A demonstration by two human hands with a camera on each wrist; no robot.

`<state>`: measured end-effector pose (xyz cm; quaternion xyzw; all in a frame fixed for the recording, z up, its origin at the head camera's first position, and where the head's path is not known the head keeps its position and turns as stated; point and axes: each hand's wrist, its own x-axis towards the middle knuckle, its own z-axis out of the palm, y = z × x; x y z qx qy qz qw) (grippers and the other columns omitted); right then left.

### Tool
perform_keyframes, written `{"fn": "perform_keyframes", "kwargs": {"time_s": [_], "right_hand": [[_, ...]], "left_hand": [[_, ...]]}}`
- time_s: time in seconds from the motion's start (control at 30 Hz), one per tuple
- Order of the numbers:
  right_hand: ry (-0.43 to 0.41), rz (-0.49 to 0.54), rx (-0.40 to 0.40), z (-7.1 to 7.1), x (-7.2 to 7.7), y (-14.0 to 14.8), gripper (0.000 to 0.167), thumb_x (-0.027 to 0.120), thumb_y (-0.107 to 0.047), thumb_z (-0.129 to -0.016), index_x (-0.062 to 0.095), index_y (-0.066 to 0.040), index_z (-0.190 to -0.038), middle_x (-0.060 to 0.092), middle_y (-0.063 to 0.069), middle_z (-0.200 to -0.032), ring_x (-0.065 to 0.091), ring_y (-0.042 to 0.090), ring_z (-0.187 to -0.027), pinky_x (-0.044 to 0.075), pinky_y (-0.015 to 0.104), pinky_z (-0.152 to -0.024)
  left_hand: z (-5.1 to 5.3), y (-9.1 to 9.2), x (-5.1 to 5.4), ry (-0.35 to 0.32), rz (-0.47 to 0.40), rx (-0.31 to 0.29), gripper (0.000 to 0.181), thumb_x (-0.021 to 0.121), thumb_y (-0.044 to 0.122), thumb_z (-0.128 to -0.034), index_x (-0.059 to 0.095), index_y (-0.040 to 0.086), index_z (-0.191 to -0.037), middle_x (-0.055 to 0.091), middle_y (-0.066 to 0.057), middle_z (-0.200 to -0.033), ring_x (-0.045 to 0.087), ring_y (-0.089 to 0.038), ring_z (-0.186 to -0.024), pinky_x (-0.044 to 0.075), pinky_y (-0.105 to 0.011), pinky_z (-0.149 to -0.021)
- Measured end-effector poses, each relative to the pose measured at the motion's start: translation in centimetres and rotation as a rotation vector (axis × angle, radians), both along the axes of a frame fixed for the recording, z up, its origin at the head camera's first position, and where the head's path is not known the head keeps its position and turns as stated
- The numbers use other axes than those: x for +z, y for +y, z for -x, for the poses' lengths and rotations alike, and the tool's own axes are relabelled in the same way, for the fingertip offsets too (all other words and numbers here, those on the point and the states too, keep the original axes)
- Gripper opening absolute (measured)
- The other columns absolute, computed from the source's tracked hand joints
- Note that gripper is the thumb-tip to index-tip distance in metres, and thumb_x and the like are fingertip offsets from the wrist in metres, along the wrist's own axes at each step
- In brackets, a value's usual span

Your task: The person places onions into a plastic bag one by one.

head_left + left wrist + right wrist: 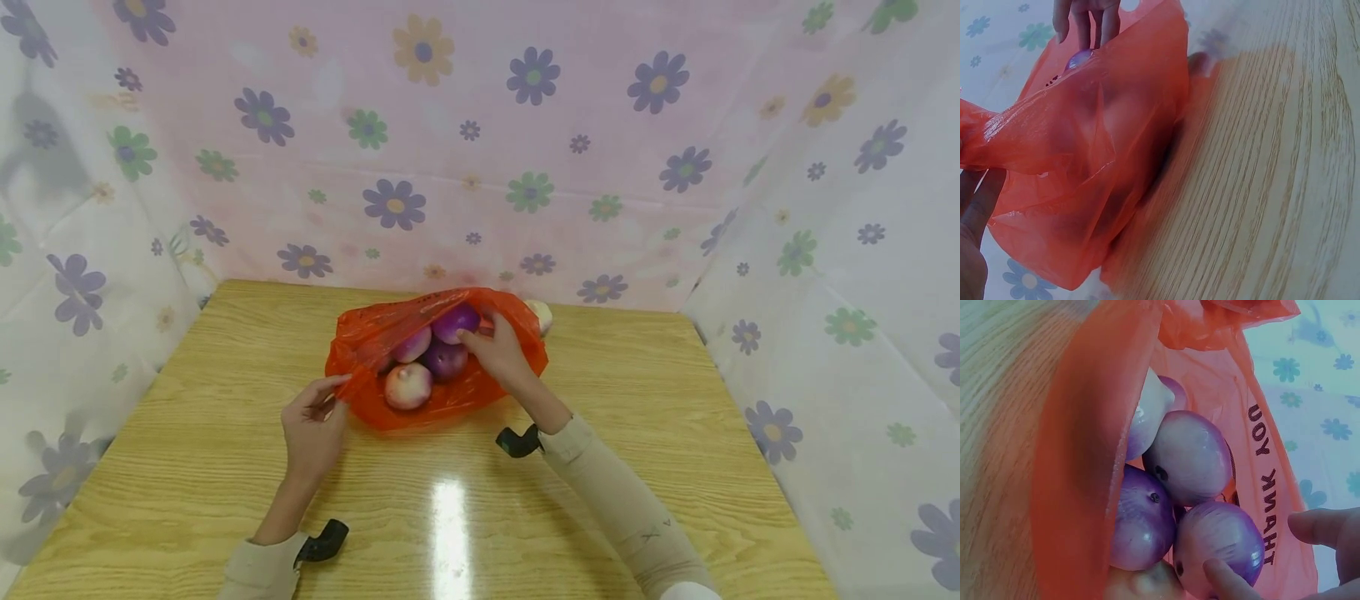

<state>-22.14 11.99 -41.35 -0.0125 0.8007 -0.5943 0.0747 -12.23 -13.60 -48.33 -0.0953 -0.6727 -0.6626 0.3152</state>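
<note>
A red plastic bag (442, 417) with printed lettering lies on the table, its mouth facing the person. Inside are several purple-and-white onions (408, 386), clustered together. My left hand (313, 429) pinches the bag's left edge between thumb and fingers; the left wrist view shows the film bunched there. Reaching into the mouth from the right, my right hand (497, 350) has its thumb touching a purple onion (1219, 550). In the right wrist view its other visible finger (1319, 526) stands apart from that onion. The bag's film hides some of the onions.
A pale round thing (540, 317) sits behind the bag's right end, partly hidden. The wooden table (630, 433) meets flowered cloth (480, 167) at the back and both sides. A black wrist mount (324, 540) juts from the left sleeve, another (517, 442) from the right.
</note>
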Motion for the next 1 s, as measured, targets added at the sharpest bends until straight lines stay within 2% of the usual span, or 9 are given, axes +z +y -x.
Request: {"fn": "perform_keyframes", "kwargs": {"time_s": [0.3,0.7,0.83,1.0], "right_hand": [[0.057,-0.124,-0.006,-1.1,-0.1,0.5,0.070,0.067,-0.022,-0.095,0.034,0.000,-0.154,0.043,0.018,-0.153,0.045,0.036,-0.139,0.042,0.049,-0.114],[0.087,-0.176,-0.003,-2.3,0.4,1.0,0.070,0.067,-0.021,-0.096,0.033,-0.002,-0.154,0.037,0.018,-0.157,0.042,0.037,-0.142,0.038,0.054,-0.116],[0.109,-0.170,-0.005,-2.7,0.7,1.0,0.069,0.068,-0.019,-0.096,0.034,-0.002,-0.153,0.036,0.020,-0.155,0.042,0.038,-0.140,0.039,0.053,-0.115],[0.137,-0.101,0.007,-2.7,1.0,1.1,0.069,0.066,-0.017,-0.095,0.034,0.002,-0.153,0.037,0.023,-0.154,0.044,0.040,-0.136,0.041,0.051,-0.115]], "left_hand": [[0.0,0.1,-0.1,-0.001,0.008,-0.003,0.021,0.060,-0.022,-0.0871,0.071,-0.013,-0.103,0.073,0.013,-0.101,0.070,-0.001,-0.096,0.055,-0.013,-0.080],[0.0,0.2,-0.1,-0.012,0.016,-0.002,0.020,0.060,-0.021,-0.0880,0.071,-0.013,-0.103,0.073,0.014,-0.102,0.070,0.000,-0.097,0.055,-0.013,-0.082],[0.1,0.3,0.0,-0.012,0.011,-0.005,0.019,0.061,-0.021,-0.0879,0.071,-0.013,-0.103,0.073,0.014,-0.101,0.070,0.000,-0.097,0.055,-0.013,-0.081],[0.2,0.4,0.3,0.006,0.000,-0.006,0.020,0.060,-0.022,-0.0872,0.070,-0.015,-0.103,0.074,0.012,-0.101,0.070,-0.001,-0.096,0.055,-0.013,-0.081]]}}
